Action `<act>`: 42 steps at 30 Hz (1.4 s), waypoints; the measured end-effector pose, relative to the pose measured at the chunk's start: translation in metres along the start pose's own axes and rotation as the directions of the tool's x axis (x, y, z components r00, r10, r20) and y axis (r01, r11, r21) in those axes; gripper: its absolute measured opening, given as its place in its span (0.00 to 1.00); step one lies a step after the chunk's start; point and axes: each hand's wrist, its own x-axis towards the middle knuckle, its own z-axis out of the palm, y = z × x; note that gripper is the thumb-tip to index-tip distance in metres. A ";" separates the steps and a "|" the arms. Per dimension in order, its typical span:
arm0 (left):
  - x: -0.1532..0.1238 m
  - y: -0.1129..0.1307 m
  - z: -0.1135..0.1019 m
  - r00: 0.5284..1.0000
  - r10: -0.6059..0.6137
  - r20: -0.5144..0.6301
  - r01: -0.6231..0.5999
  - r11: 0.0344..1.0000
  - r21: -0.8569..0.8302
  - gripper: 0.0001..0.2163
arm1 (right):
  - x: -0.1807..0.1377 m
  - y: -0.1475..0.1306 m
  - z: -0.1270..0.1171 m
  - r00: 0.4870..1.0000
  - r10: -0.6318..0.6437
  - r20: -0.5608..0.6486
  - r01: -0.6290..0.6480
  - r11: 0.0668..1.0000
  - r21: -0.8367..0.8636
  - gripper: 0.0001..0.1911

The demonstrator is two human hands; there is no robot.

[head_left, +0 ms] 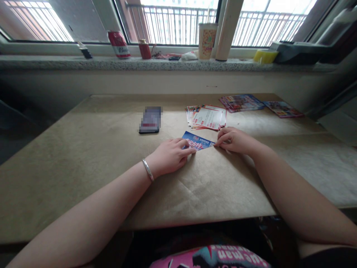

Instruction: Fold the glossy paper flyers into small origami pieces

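Landmark: one smartphone (150,120), dark-edged, screen blurred, lying flat on the tan tabletop (83,167)

Item in hand: one blue printed leaflet (199,141), right of the smartphone and nearer your body; its outline tapers toward your right hand; whether it is creased under your fingers you cannot tell from here

Your left hand (171,156): nearer you than the smartphone and a little to its right; fingers half curled over the leaflet's left part, thumb along the lower edge; whether they pinch or merely press you cannot tell; silver bangle (147,170) at the wrist

Your right hand (232,140): well to the right of the smartphone; thumb and fingertips drawn together on the leaflet's pointed right corner

Nearby stock: loose stack of white-and-red cards (210,117), directly right of the smartphone; pile of colourful leaflets (242,103), farther right and slightly beyond it; smaller leaflet pile (283,108), farthest right of it

Step in hand, by judgement: you are steadying and shaping this single sheet between both hands

Next move, by judgement: it calls for your left fingers to anchor the paper while your right fingertips guide the corner squarely, with light pressure so the sheet does not skid or crease askew
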 end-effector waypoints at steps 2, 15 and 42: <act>0.000 -0.001 0.001 1.000 0.003 -0.006 -0.003 1.000 0.001 0.17 | -0.001 0.003 -0.003 1.000 0.014 0.014 -0.014 1.000 0.006 0.10; -0.001 -0.010 0.008 0.996 0.061 -0.072 -0.059 0.998 0.027 0.17 | -0.004 0.004 -0.003 0.989 0.091 -0.119 -0.093 0.996 -0.015 0.10; 0.003 -0.008 0.015 0.993 0.055 -0.106 -0.046 0.995 0.089 0.22 | 0.020 -0.056 0.037 0.980 -0.169 -0.106 0.123 0.930 -0.346 0.13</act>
